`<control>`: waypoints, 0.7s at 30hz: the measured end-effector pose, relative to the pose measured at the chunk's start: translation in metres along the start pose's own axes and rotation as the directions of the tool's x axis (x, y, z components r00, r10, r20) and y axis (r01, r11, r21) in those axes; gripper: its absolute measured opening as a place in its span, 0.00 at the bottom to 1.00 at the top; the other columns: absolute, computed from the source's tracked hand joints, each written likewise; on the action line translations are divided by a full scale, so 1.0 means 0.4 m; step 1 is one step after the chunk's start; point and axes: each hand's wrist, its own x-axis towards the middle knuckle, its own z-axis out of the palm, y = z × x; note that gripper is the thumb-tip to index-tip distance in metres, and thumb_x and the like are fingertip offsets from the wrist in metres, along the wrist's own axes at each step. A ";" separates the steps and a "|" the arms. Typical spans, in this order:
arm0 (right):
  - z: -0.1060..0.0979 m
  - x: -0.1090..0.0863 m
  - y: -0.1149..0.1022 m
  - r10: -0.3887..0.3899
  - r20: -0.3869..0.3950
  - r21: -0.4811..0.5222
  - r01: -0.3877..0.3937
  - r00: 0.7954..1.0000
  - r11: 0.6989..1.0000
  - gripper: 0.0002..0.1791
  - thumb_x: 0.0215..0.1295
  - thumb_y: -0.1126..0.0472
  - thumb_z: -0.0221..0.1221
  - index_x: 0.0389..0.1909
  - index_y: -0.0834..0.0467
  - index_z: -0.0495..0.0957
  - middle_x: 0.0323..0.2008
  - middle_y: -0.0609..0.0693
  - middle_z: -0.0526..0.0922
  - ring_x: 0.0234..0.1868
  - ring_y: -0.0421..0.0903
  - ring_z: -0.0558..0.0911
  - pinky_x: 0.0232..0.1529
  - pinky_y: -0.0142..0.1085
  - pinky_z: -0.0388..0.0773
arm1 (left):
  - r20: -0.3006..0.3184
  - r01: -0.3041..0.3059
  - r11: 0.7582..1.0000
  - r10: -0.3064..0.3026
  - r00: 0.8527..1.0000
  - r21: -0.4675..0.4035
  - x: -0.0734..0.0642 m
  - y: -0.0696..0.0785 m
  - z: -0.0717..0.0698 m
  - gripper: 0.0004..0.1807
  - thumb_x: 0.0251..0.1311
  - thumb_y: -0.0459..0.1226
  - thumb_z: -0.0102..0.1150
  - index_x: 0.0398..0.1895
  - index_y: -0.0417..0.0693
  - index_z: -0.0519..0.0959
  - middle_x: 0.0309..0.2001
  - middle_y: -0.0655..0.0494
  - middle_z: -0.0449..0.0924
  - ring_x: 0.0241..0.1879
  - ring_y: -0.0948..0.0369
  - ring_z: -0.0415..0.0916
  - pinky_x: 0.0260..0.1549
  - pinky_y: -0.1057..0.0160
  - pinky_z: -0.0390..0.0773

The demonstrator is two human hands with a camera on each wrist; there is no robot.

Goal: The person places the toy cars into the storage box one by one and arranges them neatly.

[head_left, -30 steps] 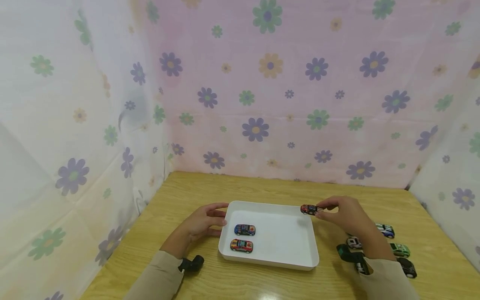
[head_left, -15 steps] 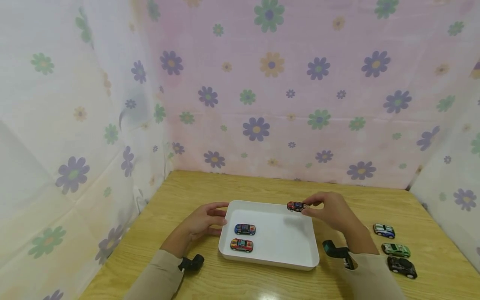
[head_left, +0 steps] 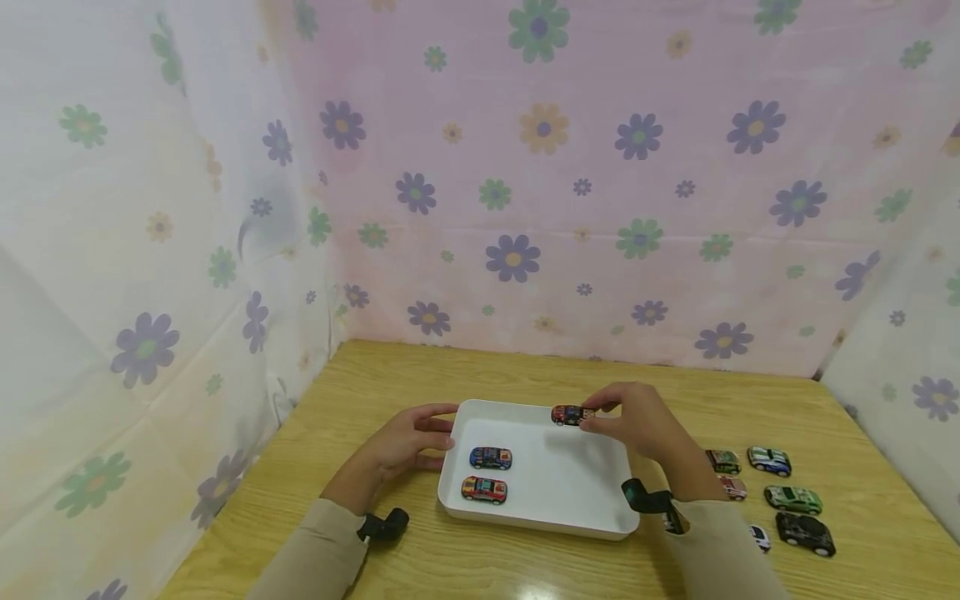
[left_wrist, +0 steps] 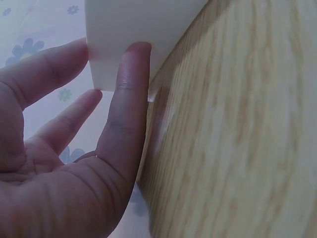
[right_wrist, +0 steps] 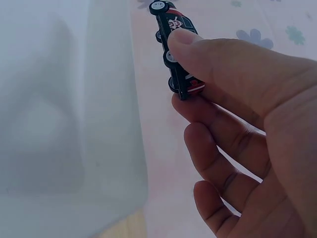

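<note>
My right hand (head_left: 633,421) pinches a red and black toy car (head_left: 570,415) between thumb and fingers, over the back part of a white tray (head_left: 555,527). In the right wrist view the car (right_wrist: 179,54) is seen with its wheels toward the tray, the thumb across its side. My left hand (head_left: 401,446) rests at the tray's left end. In the left wrist view its thumb (left_wrist: 132,74) lies straight against the tray's outer wall (left_wrist: 124,25), fingertips at the corner. Inside the tray at the left, a blue toy car (head_left: 491,457) stands behind a red and yellow one (head_left: 483,490).
To the right stand a blue and white car (head_left: 768,461), a green car (head_left: 793,499), a black car (head_left: 805,533) and several others, partly hidden by my right arm. Flowered cloth (head_left: 525,192) encloses the wooden table (head_left: 420,558) at the back and sides.
My right hand has moved left with the red and black car, from the tray's back right corner to over its back middle. More cars show at the right. The left hand has stayed put.
</note>
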 end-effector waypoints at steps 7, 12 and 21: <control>0.031 0.018 -0.021 0.013 0.005 0.030 -0.013 1.000 0.999 0.13 0.57 0.46 0.76 0.43 0.41 0.90 0.43 0.41 0.88 0.48 0.46 0.81 0.49 0.46 0.82 | 0.003 0.003 1.000 -0.003 1.000 -0.008 -0.001 0.001 0.000 0.36 0.66 0.31 0.66 0.76 0.50 0.68 0.65 0.37 0.72 0.54 0.50 0.82 0.49 0.46 0.88; 0.053 0.032 -0.038 0.008 0.004 0.045 -0.009 1.000 0.999 0.13 0.57 0.48 0.76 0.43 0.43 0.90 0.41 0.41 0.88 0.45 0.44 0.81 0.46 0.42 0.81 | -0.002 0.004 1.000 -0.004 1.000 -0.008 -0.001 0.000 0.000 0.35 0.66 0.31 0.67 0.76 0.50 0.68 0.65 0.38 0.73 0.54 0.50 0.82 0.49 0.46 0.88; 0.097 0.054 -0.057 0.036 0.028 0.073 -0.038 0.999 0.997 0.11 0.55 0.54 0.78 0.40 0.45 0.90 0.36 0.42 0.86 0.36 0.42 0.81 0.37 0.36 0.80 | 0.002 0.000 1.000 0.000 1.000 -0.016 0.002 -0.001 -0.001 0.36 0.65 0.30 0.66 0.76 0.50 0.68 0.65 0.37 0.72 0.54 0.50 0.81 0.48 0.46 0.88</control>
